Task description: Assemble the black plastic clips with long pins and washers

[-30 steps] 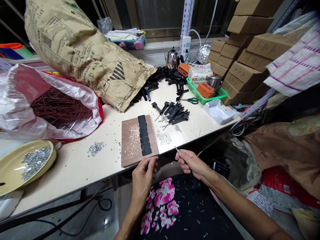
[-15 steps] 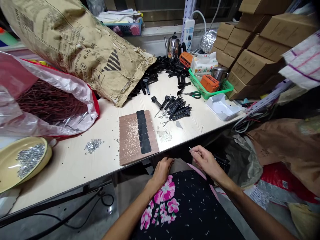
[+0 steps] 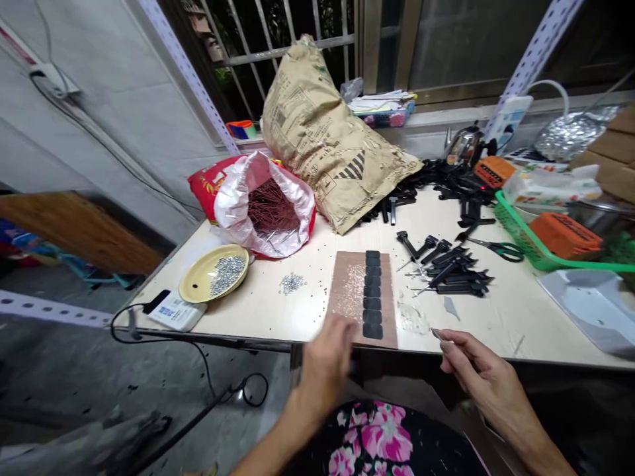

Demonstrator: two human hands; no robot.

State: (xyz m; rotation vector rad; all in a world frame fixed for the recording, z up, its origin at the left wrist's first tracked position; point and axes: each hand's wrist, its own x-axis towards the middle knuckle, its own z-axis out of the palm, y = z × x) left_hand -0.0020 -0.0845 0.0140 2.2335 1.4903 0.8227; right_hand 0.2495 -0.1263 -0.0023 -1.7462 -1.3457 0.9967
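My right hand (image 3: 479,370) is at the table's front edge, thumb and fingertips pinched on a thin, short pin-like piece (image 3: 436,335) whose kind I cannot make out. My left hand (image 3: 330,350), smeared by motion, is over the near left corner of a brown board (image 3: 342,284); its fingers are too blurred to read. Several black rounded-square pads (image 3: 372,291) lie in a column on the board, and tiny pale bits (image 3: 353,289) are scattered left of them. To the board's right lies a heap of black plastic parts (image 3: 446,268), some with thin metal rods.
Small shiny metal pieces (image 3: 292,283) lie left of the board, near a yellow dish (image 3: 191,281) holding more. Behind are a red-and-white bag (image 3: 233,205) of brown rods and a large paper sack (image 3: 317,139). Green-handled scissors (image 3: 508,251), a green basket (image 3: 520,231) and a white tray (image 3: 570,311) are rightward.
The view has swung left. My left hand has risen from my lap to the board's near edge. My right hand, still pinching the thin piece, has come up to the table edge.
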